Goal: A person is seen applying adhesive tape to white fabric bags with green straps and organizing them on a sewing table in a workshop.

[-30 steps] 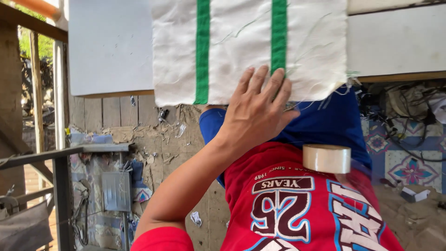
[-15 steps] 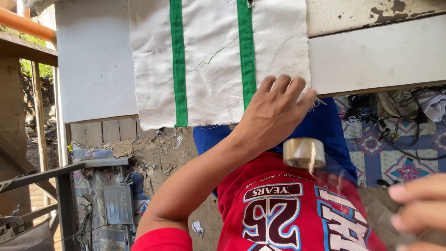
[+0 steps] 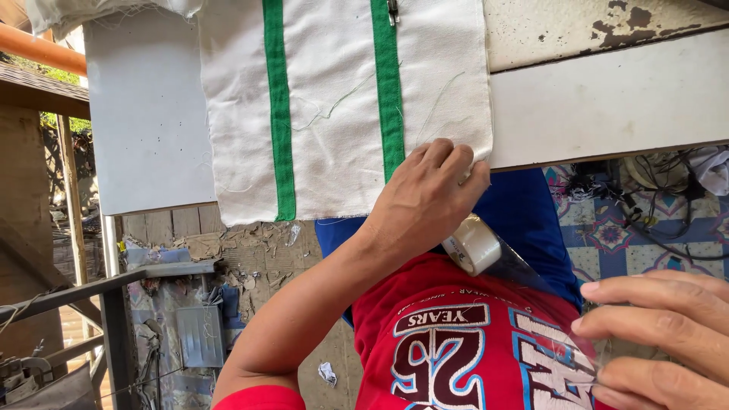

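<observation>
Left hand (image 3: 425, 201) grip clamps tape roll (image 3: 472, 244) beneath it — right hand (image 3: 661, 338) pinches tape strip (image 3: 547, 304).

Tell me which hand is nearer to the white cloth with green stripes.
Left. The left hand rests on the bottom edge of the cloth and holds the tape roll. The right hand is lower, apart from it.

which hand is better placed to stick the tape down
Probably the right hand: it pinches the clear tape strip; the left hand holds the tape roll by the cloth.

Matt woven cloth (image 3: 342, 106) w/ frayed edges; glossy clear tape roll (image 3: 472, 244).
</observation>
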